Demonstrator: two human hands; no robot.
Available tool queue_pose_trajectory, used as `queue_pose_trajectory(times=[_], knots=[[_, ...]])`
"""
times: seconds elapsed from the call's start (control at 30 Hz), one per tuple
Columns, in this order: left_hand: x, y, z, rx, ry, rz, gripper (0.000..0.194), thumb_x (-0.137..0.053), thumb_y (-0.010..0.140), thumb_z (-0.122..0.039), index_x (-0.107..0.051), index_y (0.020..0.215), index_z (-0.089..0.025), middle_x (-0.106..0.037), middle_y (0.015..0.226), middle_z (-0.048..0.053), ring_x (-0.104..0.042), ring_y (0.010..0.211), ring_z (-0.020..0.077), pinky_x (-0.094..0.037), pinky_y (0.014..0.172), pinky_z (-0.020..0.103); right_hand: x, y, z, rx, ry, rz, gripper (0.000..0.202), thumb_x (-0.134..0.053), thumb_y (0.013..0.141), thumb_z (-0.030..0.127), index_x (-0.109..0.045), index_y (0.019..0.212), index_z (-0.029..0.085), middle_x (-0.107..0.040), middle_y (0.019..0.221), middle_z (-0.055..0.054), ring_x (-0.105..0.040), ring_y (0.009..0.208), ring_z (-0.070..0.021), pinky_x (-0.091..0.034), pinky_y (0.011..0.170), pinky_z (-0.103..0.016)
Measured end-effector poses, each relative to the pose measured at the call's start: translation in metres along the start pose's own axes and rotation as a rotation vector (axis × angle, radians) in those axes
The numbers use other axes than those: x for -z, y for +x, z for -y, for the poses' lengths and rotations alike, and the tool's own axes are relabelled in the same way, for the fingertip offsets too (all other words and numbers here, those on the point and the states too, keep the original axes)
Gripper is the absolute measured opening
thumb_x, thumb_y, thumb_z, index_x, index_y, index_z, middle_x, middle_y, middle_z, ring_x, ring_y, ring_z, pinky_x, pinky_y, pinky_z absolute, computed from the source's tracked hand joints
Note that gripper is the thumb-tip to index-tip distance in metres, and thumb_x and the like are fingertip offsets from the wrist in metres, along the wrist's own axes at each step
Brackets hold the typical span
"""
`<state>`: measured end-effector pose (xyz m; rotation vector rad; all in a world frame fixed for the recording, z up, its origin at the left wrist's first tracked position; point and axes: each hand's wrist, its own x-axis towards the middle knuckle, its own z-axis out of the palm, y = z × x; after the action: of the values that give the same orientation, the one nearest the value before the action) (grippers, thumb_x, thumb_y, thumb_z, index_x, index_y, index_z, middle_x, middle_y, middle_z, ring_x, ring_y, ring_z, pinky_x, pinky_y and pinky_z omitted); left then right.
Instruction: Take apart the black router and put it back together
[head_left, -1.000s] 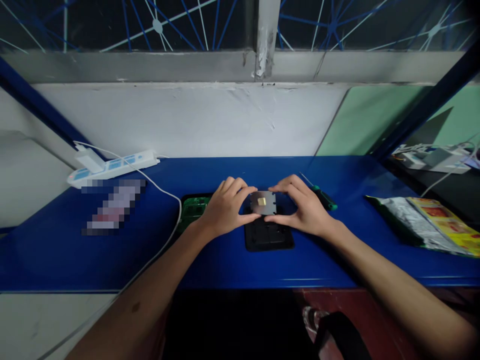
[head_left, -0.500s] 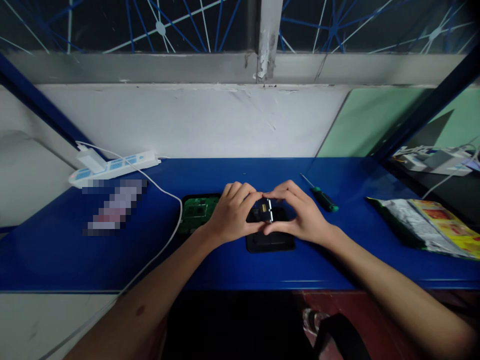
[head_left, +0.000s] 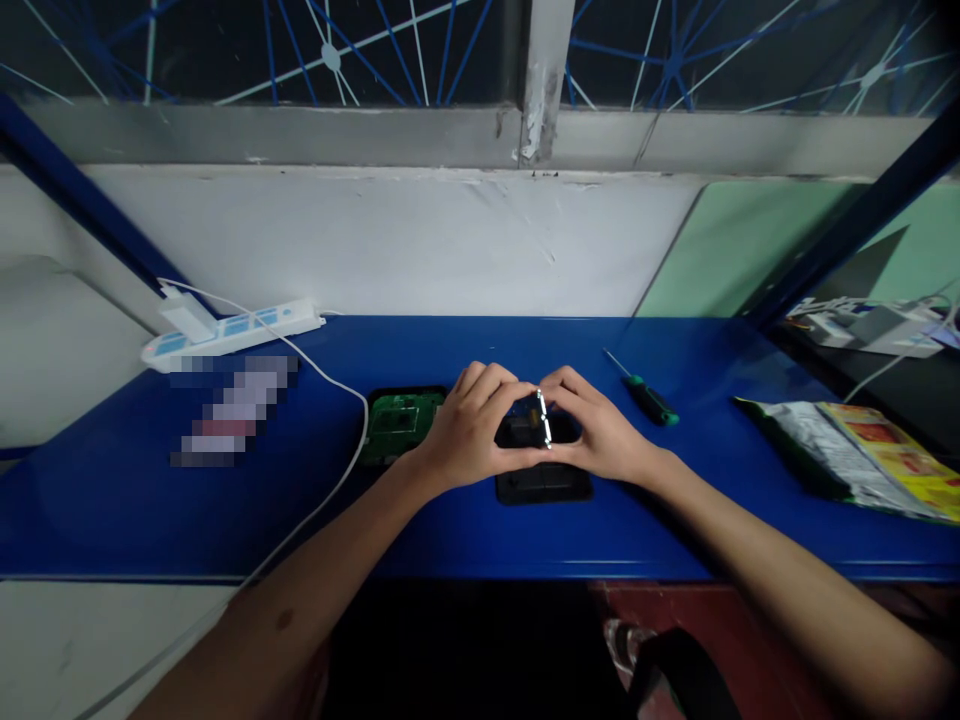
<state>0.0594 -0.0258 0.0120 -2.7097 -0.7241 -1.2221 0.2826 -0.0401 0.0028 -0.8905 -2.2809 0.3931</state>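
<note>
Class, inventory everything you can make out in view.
Small part: 1, dark, between hands
Circuit board: 1, green, left centre
Shell: 1, black, beneath hands
Screwdriver: 1, green, right
Packet: 1, silver-yellow, far right
Power strip: 1, white, back left
Long cable: 1, white, left
Pixelated item: 1, pinkish, left
Clutter: count unclear, whitish, far right
Table: 1, blue, below hands
Panel: 1, green, back right
Wall: 1, white, back
Window panes: 2, dark, top
Left hand, right hand: 2, bare, centre

The camera is worn on the head and looks forward and down over the table (head_left: pixel 465 540). It stands close: the left hand (head_left: pixel 469 430) and right hand (head_left: pixel 604 430) are near the centre, the wall (head_left: pixel 412 250) behind.
</note>
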Motion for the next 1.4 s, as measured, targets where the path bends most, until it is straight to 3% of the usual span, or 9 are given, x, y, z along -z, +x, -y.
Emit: queue_pose_trajectory(times=[0.33,0.8,1.4], knots=[[0.001,-0.001,0.003,-0.002,0.020,0.029,0.053,-0.075,0.082,-0.052,-0.052,0.118,-0.023,-0.058,0.100,0.006,-0.052,0.089,0.0246,-0.046,0.077,0.040,0.002,0.000,-0.005,-0.044,-0.106,0.006,0.056,-0.070,0.083,0.055,-0.055,0.129,0.026,-0.055,0.117,-0.012,-0.060,0.105,-0.0285,-0.057,0.086,-0.050],[0.007,0.000,0.014,0.039,0.210,0.055,0.048,-0.070,0.083,-0.060,-0.056,0.107,-0.020,-0.061,0.096,0.007,-0.052,0.085,0.0254,-0.040,0.074,0.040,0.014,0.000,-0.005,-0.054,-0.156,-0.050,0.057,-0.068,0.085,0.054,-0.056,0.133,0.026,-0.055,0.114,-0.012,-0.060,0.105,-0.0294,-0.060,0.086,-0.051],[0.009,-0.002,0.019,0.003,0.254,0.037,0.051,-0.070,0.083,-0.063,-0.056,0.107,-0.020,-0.061,0.094,0.007,-0.052,0.084,0.0259,-0.041,0.073,0.040,0.019,-0.001,0.000,0.033,-0.178,-0.129,0.058,-0.071,0.085,0.050,-0.055,0.135,0.026,-0.059,0.108,-0.009,-0.062,0.099,-0.0261,-0.058,0.085,-0.047]])
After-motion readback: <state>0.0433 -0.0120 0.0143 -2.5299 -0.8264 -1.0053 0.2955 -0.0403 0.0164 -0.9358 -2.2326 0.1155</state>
